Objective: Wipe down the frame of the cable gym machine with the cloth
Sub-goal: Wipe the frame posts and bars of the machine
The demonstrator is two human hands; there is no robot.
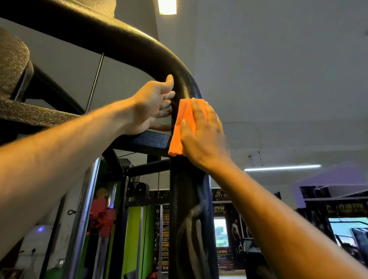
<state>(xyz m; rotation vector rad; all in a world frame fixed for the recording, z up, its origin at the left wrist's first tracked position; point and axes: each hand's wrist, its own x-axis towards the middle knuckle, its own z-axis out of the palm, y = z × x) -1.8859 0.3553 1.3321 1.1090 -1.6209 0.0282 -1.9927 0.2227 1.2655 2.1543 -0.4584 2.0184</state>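
Wiping upright below bend: R hand (204,137) flat-presses cloth (183,127) on frame (185,199); L hand (152,106) at 9 o'clock, fingers grasping frame. Next: stroke toward 6.

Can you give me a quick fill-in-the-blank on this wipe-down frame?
1. The cloth is ____ in colour.
2. The ____ hand presses the cloth flat against the frame.
3. The left hand grips the frame with its thumb pointing ____.

Missing words: orange; right; up
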